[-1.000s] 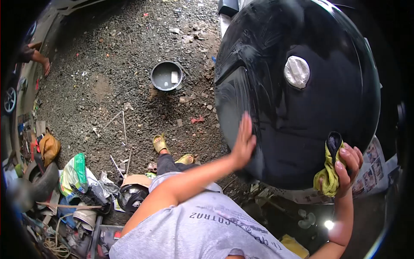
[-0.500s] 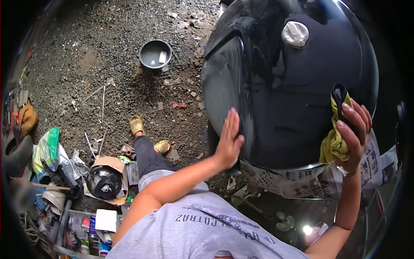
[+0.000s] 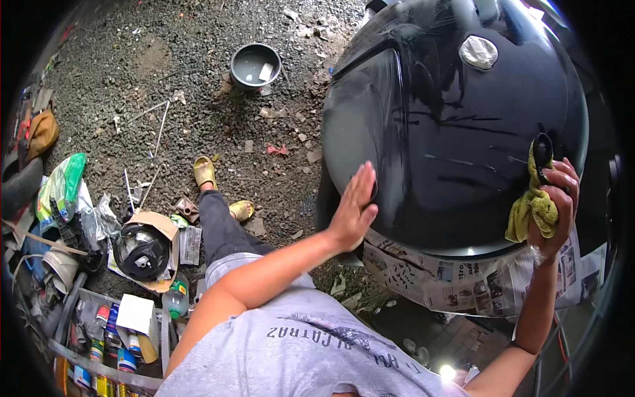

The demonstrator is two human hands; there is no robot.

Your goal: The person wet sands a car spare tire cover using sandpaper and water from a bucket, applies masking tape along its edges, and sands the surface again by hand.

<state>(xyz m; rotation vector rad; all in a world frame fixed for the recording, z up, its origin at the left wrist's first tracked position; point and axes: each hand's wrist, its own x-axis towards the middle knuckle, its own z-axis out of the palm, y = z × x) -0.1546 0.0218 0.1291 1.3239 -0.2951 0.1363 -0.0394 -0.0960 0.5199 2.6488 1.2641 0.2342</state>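
My left hand [image 3: 356, 208] lies flat, fingers stretched, at the near left edge of a large, glossy black rounded panel [image 3: 463, 159]. At the panel's near right side, my right hand [image 3: 561, 198] grips a bunched yellow-green cloth [image 3: 529, 215]; a dark looped piece sticks up from it, whose nature I cannot make out. Pale streaks and a hazy film mark the panel's left part, and dark wet-looking lines cross its middle. A round patch of whitish covering [image 3: 478, 52] sits near its top.
Newspaper [image 3: 456, 281] hangs below the panel. A dark basin [image 3: 256, 66] with a white block [image 3: 266, 71] stands on gravel. At lower left are a crate [image 3: 119, 374] of cans, a green-capped bottle [image 3: 176, 298], a black round part [image 3: 142, 255] in cardboard and plastic bags [image 3: 61, 188].
The view has shifted, bringing the crate into sight. My left hand has slid towards the panel's near left edge. My right hand still grips the cloth, now nearer the panel's right edge.
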